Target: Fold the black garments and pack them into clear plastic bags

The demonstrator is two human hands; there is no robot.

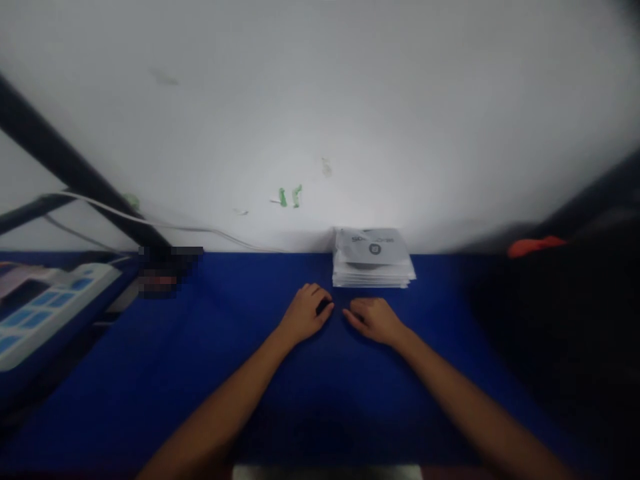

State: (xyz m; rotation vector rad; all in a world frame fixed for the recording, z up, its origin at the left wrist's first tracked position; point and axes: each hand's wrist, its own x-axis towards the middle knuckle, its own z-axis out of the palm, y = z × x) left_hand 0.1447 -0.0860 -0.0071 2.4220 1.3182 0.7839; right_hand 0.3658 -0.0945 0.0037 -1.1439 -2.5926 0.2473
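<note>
Left hand (pixel 304 313) and right hand (pixel 377 321) rested on blue table (pixel 150 373), both loosely curled, thumbs apart from fingers, nothing seen held. Stack of white packets (pixel 374 257) set against wall (pixel 400 133), just beyond hands. Slick-looking, uneven packets could be slid askew if front edge is nudged.

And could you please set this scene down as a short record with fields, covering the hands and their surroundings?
Left hand: loosely curved, no held object visible
Right hand: loosely curled, no held object visible
Nearest thing: stack of flat white printed packets, just beyond the hands
Surface: smooth blue tabletop
Behind: pale wall with green scraps
Far left: long pale block with blue squares
Right side: bright orange object, identity unclear
</note>
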